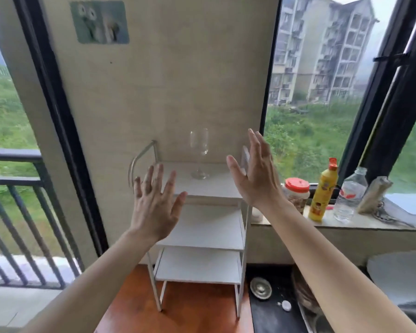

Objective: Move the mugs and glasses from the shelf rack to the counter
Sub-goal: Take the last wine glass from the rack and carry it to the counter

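A clear stemmed wine glass (199, 152) stands upright on the top tier of a white three-tier shelf rack (202, 227), near the back wall. The two lower tiers hold nothing that I can see. My left hand (154, 205) is raised in front of the rack's left front edge, fingers spread, holding nothing. My right hand (255, 171) is up at the rack's right side, palm facing left, fingers apart and empty. Both hands are short of the glass and not touching it. The rack stands on a reddish-brown wooden counter (185, 318).
On the window sill to the right stand a red-lidded jar (297, 194), a yellow squeeze bottle (323, 191), a clear water bottle (350, 195) and a bag. A dark surface with a drain (261, 288) and a white round object (399, 275) lie at the lower right. A balcony railing is at the left.
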Available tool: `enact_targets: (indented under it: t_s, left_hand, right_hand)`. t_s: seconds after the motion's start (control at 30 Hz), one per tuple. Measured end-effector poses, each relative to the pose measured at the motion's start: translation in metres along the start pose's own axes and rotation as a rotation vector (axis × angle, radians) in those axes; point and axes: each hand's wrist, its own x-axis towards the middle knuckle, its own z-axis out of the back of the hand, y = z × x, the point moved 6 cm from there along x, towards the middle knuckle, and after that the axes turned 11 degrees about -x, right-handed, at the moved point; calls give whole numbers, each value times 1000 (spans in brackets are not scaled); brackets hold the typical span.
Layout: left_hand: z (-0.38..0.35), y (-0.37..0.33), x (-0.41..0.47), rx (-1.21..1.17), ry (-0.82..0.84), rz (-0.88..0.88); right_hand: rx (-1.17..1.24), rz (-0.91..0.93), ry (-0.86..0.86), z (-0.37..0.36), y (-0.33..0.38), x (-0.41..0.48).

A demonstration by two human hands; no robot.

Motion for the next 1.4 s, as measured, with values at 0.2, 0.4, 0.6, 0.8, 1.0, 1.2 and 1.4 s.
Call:
enact_targets:
  t_s: [0.2,0.4,0.6,0.8,1.0,1.2,1.4]
  left_hand:
    - [-19,13,5,-34,21,-61]
    - [-18,13,4,-49,-4,-51]
    - [-20,13,5,-35,6,-30]
    - [-19,13,5,-21,29,-4]
    - [-19,14,6,-19,70,22]
    - [-10,11,0,-108,37,1]
    - [-34,-36,-62,-292,-87,-141]
  right_hand:
    - [12,-37,20,-50,33,22]
    - [242,-156,186,-98,46,43]
    - [320,-175,169,-108,38,49]
    - [353,-134,109,-85,35,28]
    - [477,-129,123,-49,45,-8]
    - [528,-217,36,-5,41,-53]
    - [428,-294,-55,21,-4,-135]
